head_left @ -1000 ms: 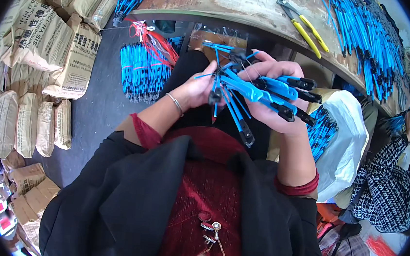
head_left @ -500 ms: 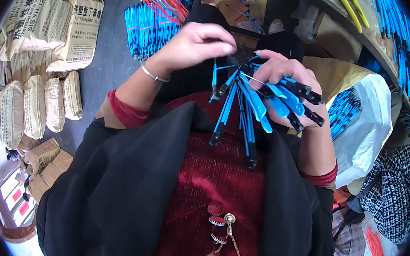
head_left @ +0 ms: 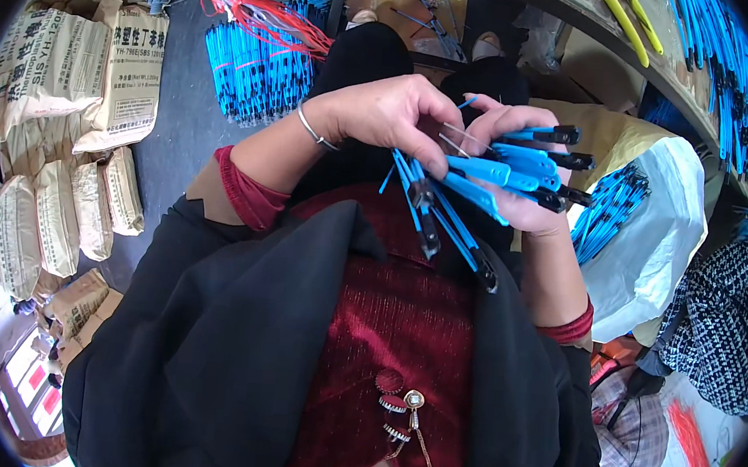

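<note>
Above my lap, my left hand pinches the near ends of several thin blue sticks with black tips, which hang down and fan out in front of me. My right hand is curled round a bunch of flatter blue pieces with black ends, which point to the right. Between the two hands runs a thin pale strand; what it is made of I cannot tell. The place where the fingers meet is partly hidden by the left thumb.
Bundled blue sticks with red ties lie at the far left. Brown paper sacks stand along the left. On the right are a white-lined bag of blue sticks and a wooden shelf edge. Another person is at the lower right.
My left hand has come down and right, closing onto the hanging blue sticks, which have swung toward the right. My right hand has turned a little, its bunch now pointing more sideways.
</note>
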{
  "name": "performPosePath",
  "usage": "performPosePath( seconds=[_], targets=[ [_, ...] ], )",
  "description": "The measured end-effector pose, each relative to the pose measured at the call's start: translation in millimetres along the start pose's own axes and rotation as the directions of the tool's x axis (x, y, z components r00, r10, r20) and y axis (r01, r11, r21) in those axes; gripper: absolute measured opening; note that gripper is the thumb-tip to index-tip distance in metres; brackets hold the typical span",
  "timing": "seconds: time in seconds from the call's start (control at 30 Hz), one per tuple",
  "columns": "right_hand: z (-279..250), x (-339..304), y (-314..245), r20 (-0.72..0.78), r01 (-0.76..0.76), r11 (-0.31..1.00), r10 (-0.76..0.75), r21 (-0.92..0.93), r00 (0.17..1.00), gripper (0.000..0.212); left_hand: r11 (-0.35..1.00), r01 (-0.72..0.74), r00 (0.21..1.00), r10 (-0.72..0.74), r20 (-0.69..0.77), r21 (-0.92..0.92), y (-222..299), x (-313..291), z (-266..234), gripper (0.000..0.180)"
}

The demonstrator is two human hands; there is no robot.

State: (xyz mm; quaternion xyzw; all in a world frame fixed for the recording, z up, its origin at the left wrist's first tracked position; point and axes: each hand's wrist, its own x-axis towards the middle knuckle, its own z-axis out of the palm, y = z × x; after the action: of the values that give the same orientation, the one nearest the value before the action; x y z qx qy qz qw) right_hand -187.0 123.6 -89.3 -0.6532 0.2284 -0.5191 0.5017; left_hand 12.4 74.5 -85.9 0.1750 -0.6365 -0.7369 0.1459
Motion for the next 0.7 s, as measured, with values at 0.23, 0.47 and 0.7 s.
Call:
performPosePath(
  seconds=[0.23, 0.47, 0.7],
  targets=[
    [13, 11, -10, -0.111, -0.153, 0.986, 0.160, 0.066, 0.981, 0.059, 0.975, 0.091, 0.986, -0.117, -0.117, -0.203, -15, -3, -10, 0.023],
    [13, 13, -6, -0.123, -0.171, 0.985, 0.171, 0.010, 0.977, 0.059, 0.981, 0.114, 0.992, -0.105, 0.065, -0.156, -22, 8, -29, 0.022],
    [11, 13, -10, -0.147, -0.175, 0.983, 0.165, -0.056, 0.975, 0.051, 0.964, 0.200, 0.975, -0.178, 0.133, -0.173, -13, 19, -29, 0.021]
  ],
)
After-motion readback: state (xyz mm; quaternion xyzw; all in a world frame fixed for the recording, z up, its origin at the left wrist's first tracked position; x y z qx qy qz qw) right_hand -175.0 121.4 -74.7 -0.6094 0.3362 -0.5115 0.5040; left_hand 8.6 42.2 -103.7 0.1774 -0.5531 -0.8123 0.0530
